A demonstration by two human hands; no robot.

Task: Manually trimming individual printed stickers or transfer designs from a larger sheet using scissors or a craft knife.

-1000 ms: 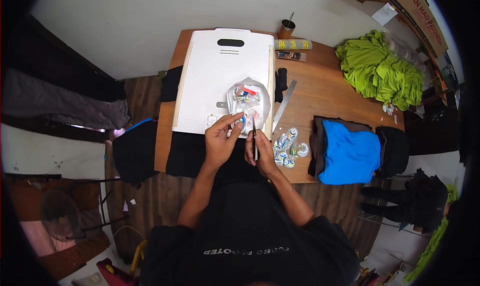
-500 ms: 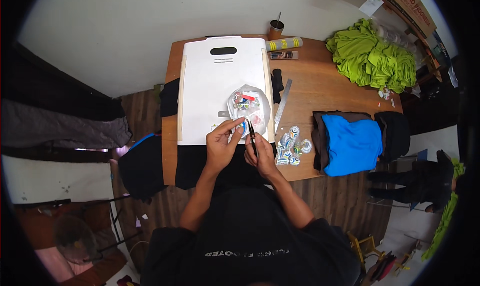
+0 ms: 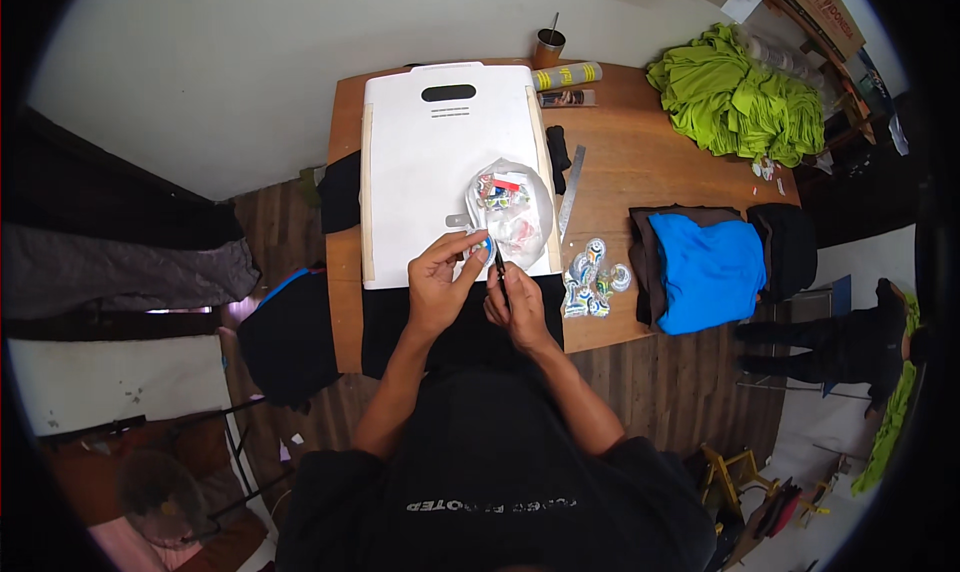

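From the head view I see my left hand [image 3: 437, 284] pinching a small blue-and-white sticker piece [image 3: 484, 245] between thumb and fingertips, its grip closed narrow on that piece just above the near edge of the white board [image 3: 430, 162]. My right hand [image 3: 518, 307] sits just beside it, fingers wrapped around a thin dark tool [image 3: 499, 267] that looks like tweezers or a small blade, though I cannot tell which; its tip points up toward the piece in the left hand. Both hands hover over a black cloth [image 3: 450, 317] that hangs over the near edge of the wooden surface [image 3: 640, 167]. Just beyond the hands, a clear plastic bag [image 3: 510, 207] with small coloured bits inside lies on the white board. To the right of my right hand, a pile of shiny printed stickers [image 3: 590, 277] rests on the surface, and a metal ruler [image 3: 571, 192] lies between the board and that pile. Farther right lie a folded blue shirt [image 3: 705, 272] and a heap of green garments [image 3: 740, 97], well apart from the hands.
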